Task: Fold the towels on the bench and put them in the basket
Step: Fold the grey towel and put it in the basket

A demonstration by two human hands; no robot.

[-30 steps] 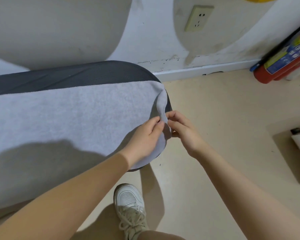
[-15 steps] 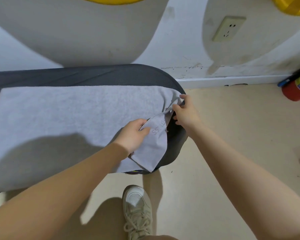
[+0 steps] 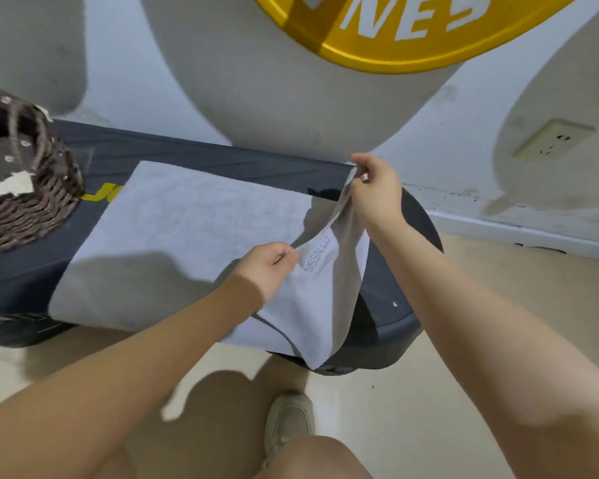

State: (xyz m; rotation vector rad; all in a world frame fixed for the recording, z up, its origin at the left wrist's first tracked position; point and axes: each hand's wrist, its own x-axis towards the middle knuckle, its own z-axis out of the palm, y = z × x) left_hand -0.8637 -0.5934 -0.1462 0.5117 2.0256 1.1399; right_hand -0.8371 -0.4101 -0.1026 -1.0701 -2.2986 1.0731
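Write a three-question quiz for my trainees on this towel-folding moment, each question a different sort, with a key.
1. True or false: both the left hand and the right hand pinch the raised edge of the grey towel.
2. Where does the wicker basket stand? A) on the floor B) on the bench, at the towel's far end from the hands C) on the towel
3. Fill in: the shoe stands on the ______.

Key: 1 true; 2 B; 3 floor
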